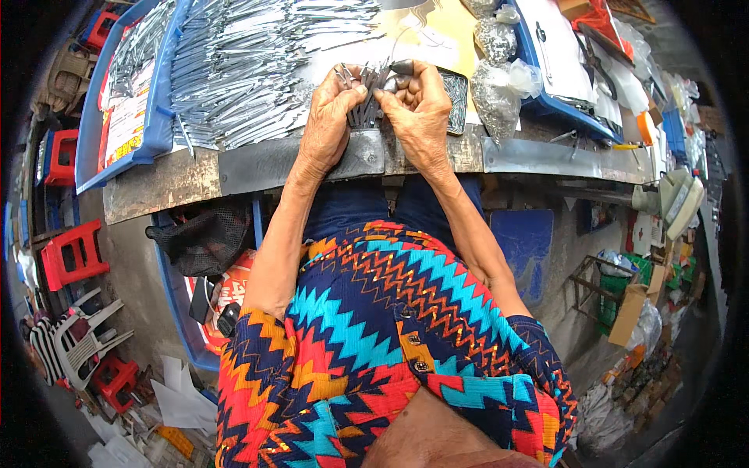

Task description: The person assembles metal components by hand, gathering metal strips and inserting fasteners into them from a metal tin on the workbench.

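the left hand (331, 117) has its thumb and fingers closed together, and they pinch a small grey metal piece (346, 75). the right hand (419, 109) is just beside it, with bent fingers; whether its thumb and forefinger pinch something, i cannot tell. between both hands, near the table edge (304, 158), there is a bunch of dark thin pieces (365, 113) (their exact shape is too small to see). to the left lies a wide heap of thin metal strips (234, 78), next to a blue tray (162, 125). on the right, just beyond the right hand, stands a dark small box (466, 105) with thin metal pieces inside, and near it a clear plastic bag (497, 97).
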The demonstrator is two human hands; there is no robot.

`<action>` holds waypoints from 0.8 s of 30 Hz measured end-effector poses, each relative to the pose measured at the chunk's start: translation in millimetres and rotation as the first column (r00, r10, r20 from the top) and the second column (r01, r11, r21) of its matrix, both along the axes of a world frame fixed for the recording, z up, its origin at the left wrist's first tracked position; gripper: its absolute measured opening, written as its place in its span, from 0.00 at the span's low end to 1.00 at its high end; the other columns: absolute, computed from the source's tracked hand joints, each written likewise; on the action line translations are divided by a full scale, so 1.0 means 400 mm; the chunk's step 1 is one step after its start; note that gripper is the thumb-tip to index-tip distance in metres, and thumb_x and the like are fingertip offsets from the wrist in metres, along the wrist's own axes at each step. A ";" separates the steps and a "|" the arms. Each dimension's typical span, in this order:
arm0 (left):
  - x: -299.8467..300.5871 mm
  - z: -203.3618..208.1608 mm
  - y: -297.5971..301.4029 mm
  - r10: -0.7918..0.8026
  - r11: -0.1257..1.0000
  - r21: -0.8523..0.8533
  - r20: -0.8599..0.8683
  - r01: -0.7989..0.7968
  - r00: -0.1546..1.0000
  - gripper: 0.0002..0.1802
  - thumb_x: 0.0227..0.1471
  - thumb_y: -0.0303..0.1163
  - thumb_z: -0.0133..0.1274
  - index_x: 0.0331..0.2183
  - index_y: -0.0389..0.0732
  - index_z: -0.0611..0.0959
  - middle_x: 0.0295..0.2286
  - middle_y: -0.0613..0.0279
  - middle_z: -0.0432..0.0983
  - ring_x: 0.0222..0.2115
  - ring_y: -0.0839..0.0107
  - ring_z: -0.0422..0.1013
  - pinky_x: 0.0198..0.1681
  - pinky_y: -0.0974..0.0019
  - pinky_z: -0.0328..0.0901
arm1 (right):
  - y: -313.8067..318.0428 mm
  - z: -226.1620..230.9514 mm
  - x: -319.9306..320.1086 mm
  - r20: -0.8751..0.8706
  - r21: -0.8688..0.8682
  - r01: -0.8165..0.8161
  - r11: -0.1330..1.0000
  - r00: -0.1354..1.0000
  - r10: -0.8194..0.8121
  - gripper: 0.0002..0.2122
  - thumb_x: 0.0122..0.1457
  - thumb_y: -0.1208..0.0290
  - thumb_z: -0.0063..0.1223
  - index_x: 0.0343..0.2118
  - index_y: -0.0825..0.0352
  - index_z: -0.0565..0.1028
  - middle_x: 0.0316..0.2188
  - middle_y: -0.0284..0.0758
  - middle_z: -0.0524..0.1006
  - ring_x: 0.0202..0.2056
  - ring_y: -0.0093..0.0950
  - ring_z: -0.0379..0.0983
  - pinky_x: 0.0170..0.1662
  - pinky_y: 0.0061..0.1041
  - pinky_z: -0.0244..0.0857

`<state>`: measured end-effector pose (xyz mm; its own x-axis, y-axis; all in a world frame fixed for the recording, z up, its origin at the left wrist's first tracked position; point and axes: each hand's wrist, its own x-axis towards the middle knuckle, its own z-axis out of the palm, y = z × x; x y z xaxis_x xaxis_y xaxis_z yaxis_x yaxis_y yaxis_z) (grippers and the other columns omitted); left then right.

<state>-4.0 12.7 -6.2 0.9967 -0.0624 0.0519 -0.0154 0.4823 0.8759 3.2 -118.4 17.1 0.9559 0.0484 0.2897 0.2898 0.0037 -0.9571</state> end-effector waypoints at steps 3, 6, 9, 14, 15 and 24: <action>0.000 0.002 0.001 -0.003 1.000 0.010 0.009 0.003 1.000 0.13 0.49 0.24 0.45 0.40 0.36 0.71 0.33 0.64 0.70 0.35 0.77 0.66 0.42 0.72 0.60 | 0.002 0.003 -0.004 -0.004 -0.005 -0.003 1.000 1.000 0.002 0.19 0.45 0.85 0.55 0.41 0.72 0.63 0.24 0.30 0.71 0.22 0.12 0.63 0.22 0.10 0.59; -0.001 0.006 0.000 -0.004 1.000 0.012 0.026 0.004 1.000 0.12 0.49 0.23 0.44 0.39 0.37 0.71 0.34 0.64 0.70 0.35 0.76 0.66 0.43 0.71 0.60 | 0.002 0.003 -0.007 0.002 -0.003 0.006 1.000 1.000 -0.006 0.18 0.45 0.84 0.55 0.41 0.72 0.63 0.25 0.30 0.71 0.22 0.12 0.63 0.23 0.10 0.59; -0.006 0.018 -0.004 -0.011 1.000 -0.013 0.030 0.011 0.999 0.11 0.49 0.22 0.44 0.38 0.38 0.70 0.34 0.64 0.70 0.35 0.76 0.66 0.43 0.71 0.60 | 0.003 -0.004 -0.007 0.008 0.007 0.010 1.000 1.000 -0.010 0.18 0.45 0.84 0.55 0.41 0.72 0.64 0.24 0.29 0.70 0.22 0.11 0.63 0.22 0.10 0.58; -0.010 0.027 -0.008 -0.030 0.998 -0.059 0.020 0.031 0.999 0.10 0.49 0.22 0.44 0.38 0.38 0.71 0.33 0.64 0.70 0.35 0.76 0.66 0.43 0.72 0.60 | 0.007 -0.010 -0.003 -0.015 0.046 0.006 0.999 1.000 -0.006 0.18 0.45 0.83 0.55 0.41 0.72 0.65 0.24 0.28 0.69 0.22 0.11 0.63 0.22 0.10 0.58; -0.010 0.031 -0.012 -0.003 1.000 -0.023 0.034 0.004 0.999 0.10 0.49 0.24 0.44 0.37 0.36 0.71 0.31 0.65 0.70 0.33 0.78 0.65 0.40 0.73 0.60 | 0.007 -0.010 0.000 -0.019 0.039 0.004 0.999 1.000 -0.003 0.18 0.45 0.83 0.55 0.41 0.72 0.65 0.24 0.28 0.69 0.22 0.11 0.63 0.22 0.09 0.58; -0.013 0.034 -0.013 0.027 0.994 0.108 0.073 -0.035 0.997 0.08 0.50 0.25 0.43 0.35 0.36 0.72 0.27 0.67 0.70 0.29 0.82 0.63 0.36 0.76 0.60 | 0.003 -0.002 0.006 -0.097 0.139 -0.046 0.989 0.993 0.060 0.18 0.45 0.85 0.55 0.41 0.73 0.65 0.26 0.29 0.70 0.23 0.12 0.65 0.25 0.09 0.60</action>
